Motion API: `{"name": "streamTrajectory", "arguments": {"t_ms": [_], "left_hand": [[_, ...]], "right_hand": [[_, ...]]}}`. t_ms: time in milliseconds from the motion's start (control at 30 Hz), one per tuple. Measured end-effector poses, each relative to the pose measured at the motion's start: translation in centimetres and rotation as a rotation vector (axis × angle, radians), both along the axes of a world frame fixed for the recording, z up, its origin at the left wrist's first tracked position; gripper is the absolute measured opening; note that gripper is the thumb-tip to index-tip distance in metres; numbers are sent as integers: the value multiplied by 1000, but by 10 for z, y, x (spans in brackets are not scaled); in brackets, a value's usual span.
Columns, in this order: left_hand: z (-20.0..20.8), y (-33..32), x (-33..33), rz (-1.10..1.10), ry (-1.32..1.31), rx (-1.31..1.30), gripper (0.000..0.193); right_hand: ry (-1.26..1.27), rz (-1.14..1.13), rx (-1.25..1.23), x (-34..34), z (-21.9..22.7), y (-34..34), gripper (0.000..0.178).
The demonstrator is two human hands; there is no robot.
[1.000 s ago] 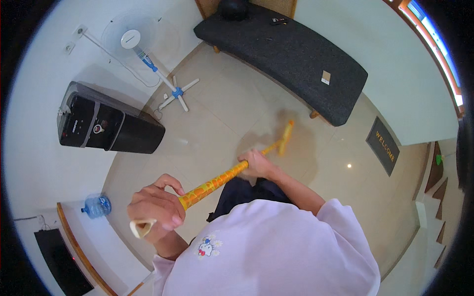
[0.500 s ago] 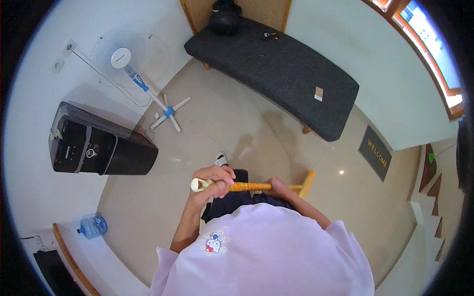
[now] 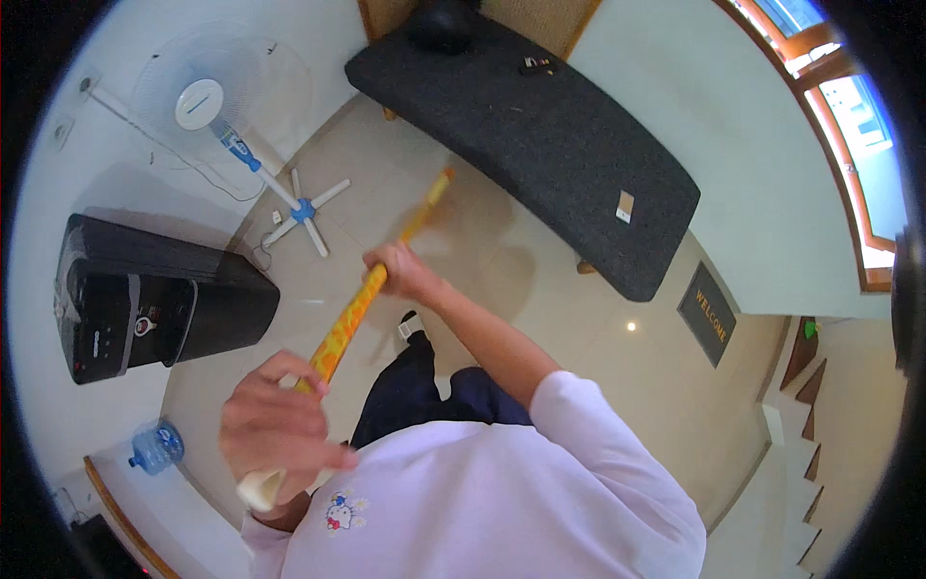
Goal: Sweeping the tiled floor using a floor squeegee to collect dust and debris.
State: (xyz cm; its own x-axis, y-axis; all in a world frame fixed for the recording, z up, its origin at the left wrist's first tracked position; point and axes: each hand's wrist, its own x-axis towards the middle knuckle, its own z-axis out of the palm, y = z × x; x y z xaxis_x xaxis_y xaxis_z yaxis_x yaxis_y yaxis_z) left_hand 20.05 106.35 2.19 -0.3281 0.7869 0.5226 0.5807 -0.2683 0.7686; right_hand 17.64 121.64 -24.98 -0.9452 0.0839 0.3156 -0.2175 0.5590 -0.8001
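Note:
A long pole with a yellow-orange patterned handle point(image 3: 349, 330) runs slantwise in front of me, its far end pointing at the bench. My left hand point(image 3: 278, 417) is curled round the upper part, some fingers loosely lifted and slightly blurred. Below that palm the pole's pale hollow end point(image 3: 260, 490) pokes out near my wrist. Farther down, my right hand point(image 3: 403, 270) is wrapped round the handle, its forearm reaching across from the right. Motion smears the pole's lower end, so its yellow crosspiece does not show clearly now.
A dark padded bench point(image 3: 540, 125) stands ahead, with a small box point(image 3: 625, 206) and a dark bag point(image 3: 442, 27) on it. To the left are a standing fan point(image 3: 303, 210), a black water dispenser point(image 3: 183, 299) and a blue bottle point(image 3: 157, 447). A doormat point(image 3: 709, 314) and stairs point(image 3: 808, 386) lie right.
The pole has swung from pointing right to pointing forward. My right hand has moved forward and left with it; my left hand has come down and left toward my body.

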Motion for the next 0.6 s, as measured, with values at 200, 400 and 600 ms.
{"name": "streamTrajectory", "arguments": {"t_ms": [200,400,600], "left_hand": [[-11,35,-8,-53,-143,60,23],[-61,79,16,-144,-465,-28,14],[-113,128,96,-157,-777,-45,4]], "right_hand": [[-203,-45,-6,16,0,37,19],[-378,-263,40,180,-29,70,25],[-838,-64,31,313,-42,127,15]]}}
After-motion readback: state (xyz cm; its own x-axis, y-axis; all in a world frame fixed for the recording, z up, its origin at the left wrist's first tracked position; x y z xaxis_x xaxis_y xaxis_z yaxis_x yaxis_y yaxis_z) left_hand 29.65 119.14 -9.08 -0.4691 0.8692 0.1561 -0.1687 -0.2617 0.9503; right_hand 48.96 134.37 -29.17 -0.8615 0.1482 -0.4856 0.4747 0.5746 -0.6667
